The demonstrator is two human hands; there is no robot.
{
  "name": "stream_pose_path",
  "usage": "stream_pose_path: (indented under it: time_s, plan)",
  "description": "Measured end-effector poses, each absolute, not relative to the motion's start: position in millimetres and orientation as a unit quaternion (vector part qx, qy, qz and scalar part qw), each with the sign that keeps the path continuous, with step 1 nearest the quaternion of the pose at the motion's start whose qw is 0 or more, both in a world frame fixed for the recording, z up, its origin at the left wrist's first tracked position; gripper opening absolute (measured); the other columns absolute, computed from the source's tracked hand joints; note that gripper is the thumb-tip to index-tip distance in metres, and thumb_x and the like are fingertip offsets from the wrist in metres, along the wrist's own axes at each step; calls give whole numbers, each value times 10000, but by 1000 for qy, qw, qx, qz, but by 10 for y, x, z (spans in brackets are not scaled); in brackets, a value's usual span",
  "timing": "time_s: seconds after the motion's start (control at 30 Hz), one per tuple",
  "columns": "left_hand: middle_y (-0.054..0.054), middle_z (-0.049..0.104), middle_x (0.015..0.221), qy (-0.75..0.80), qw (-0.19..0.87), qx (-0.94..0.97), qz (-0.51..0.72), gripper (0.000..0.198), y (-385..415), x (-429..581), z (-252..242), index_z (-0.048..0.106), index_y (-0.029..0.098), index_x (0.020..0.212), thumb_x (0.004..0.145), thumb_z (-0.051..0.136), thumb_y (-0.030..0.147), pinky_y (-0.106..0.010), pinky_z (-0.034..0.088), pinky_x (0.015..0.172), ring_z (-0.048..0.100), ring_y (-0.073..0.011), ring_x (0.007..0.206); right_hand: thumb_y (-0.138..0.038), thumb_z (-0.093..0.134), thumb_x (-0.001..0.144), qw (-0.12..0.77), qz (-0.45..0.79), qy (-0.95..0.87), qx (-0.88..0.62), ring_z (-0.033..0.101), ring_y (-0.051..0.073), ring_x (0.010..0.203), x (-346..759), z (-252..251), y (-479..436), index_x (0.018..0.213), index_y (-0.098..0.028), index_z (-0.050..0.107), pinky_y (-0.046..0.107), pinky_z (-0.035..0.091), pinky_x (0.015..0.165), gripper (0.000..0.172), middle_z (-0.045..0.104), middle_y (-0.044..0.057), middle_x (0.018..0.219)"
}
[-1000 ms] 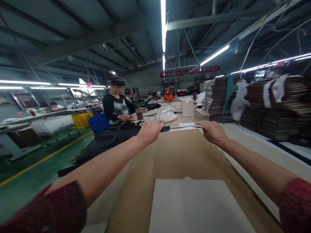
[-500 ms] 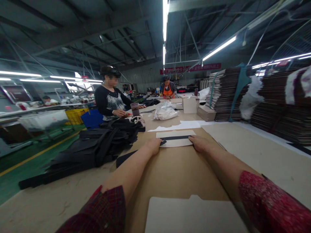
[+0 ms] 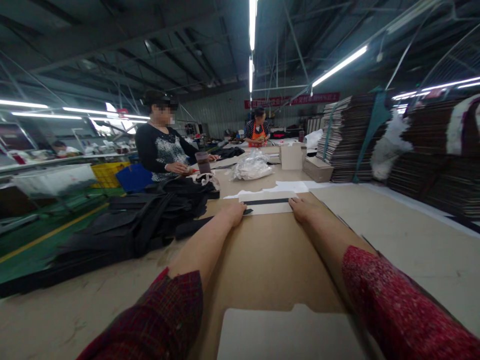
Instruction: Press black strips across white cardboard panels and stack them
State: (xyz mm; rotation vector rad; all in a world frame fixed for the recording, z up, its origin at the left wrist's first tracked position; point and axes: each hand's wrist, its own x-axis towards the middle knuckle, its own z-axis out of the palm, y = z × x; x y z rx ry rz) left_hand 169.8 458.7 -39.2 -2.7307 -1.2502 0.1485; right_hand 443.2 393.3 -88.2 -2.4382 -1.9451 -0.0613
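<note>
Strip (image 3: 267, 202), black and narrow, runs straight between the person's two sets of fingers, its long axis going from one hand across to the other. It lies on a pale card (image 3: 268, 210), which sits at the far end of a brown board (image 3: 270, 250). From where I stand, the right hand (image 3: 301, 209) is nearer the strip, its fingertips at that end; the left hand (image 3: 233, 214) is at the card's opposite end, just beside the strip, with a small dark tip (image 3: 248, 212) poking out by its fingers. The fingers of both hands look drawn together rather than spread, but I can't tell whether they pinch the card or only press it. Beyond the fingers is white paper (image 3: 290, 187); outward of the left ones, a heap of black cloth (image 3: 131, 220); well back toward the body, another card (image 3: 285, 335).
</note>
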Motion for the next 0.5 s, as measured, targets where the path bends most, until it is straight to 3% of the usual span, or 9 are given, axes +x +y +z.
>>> stream_pose_path:
  time_s: [0.17, 0.3, 0.4, 0.5]
  plan:
    - [-251, 510, 1396, -444, 117, -887, 42, 510, 4353, 1713, -294, 431, 110, 1419, 915, 493, 164, -426, 486, 960, 596, -328, 1178, -175, 338, 948, 36, -67, -627, -776, 325, 347, 1404, 4313, -746, 3642, 1505, -175, 338, 559, 351, 1087, 557, 284, 177, 1583]
    - [-222, 646, 1216, -422, 114, -896, 75, 316, 3970, 1676, -94, 646, 108, 1178, 898, 505, 146, -412, 491, 942, 623, -330, 1121, -200, 433, 903, 35, -74, -669, -739, 380, 311, 1360, 4236, -552, 3004, 1391, -115, 479, 452, 325, 1111, 498, 409, 187, 1510]
    - [-194, 678, 1159, -382, 88, -914, 105, 265, 3535, 1591, 86, 699, 148, 1084, 865, 552, 165, -443, 467, 976, 593, -357, 1165, -306, 387, 946, 20, -41, -696, -716, 580, 242, 1107, 4197, -424, 2293, 1054, -138, 674, 340, 416, 993, 350, 669, 150, 1157]
    - [-199, 704, 1076, -353, 53, -923, 143, 259, 2992, 1402, 204, 717, 147, 1039, 820, 577, 154, -453, 506, 897, 641, -373, 1070, -356, 334, 955, 51, 13, -700, -712, 628, 194, 776, 4128, -398, 1501, 843, -184, 685, 308, 491, 757, 407, 703, 77, 844]
